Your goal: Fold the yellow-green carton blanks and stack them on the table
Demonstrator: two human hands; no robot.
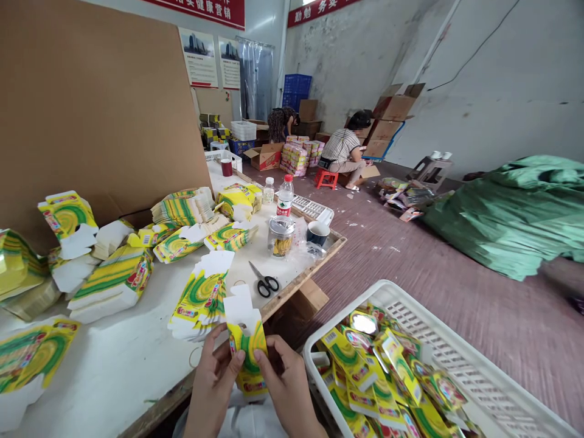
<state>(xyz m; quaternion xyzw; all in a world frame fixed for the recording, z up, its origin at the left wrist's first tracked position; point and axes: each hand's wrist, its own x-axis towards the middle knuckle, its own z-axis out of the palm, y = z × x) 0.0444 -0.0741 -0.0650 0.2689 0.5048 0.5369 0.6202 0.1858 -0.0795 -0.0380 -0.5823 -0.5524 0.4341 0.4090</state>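
Both my hands grip one yellow and green cardboard box (249, 340), held upright over my lap at the table's front edge. Its white top flaps stand open. My left hand (214, 371) is closed on the box's left side, and my right hand (285, 374) on its right side, thumbs on the printed face. Just left of the hands, a fanned stack of flat boxes (201, 295) lies on the white table (132, 353). Black-handled scissors (264, 283) rest beyond the box, near the table edge.
To the right, a white plastic basket (438, 328) holds many yellow packs. More carton stacks (114, 280) cover the table's left. A jar (281, 236), a bottle (285, 198) and a dark mug (318, 232) stand at its far corner. One person (342, 149) sits on a red stool; another bends behind.
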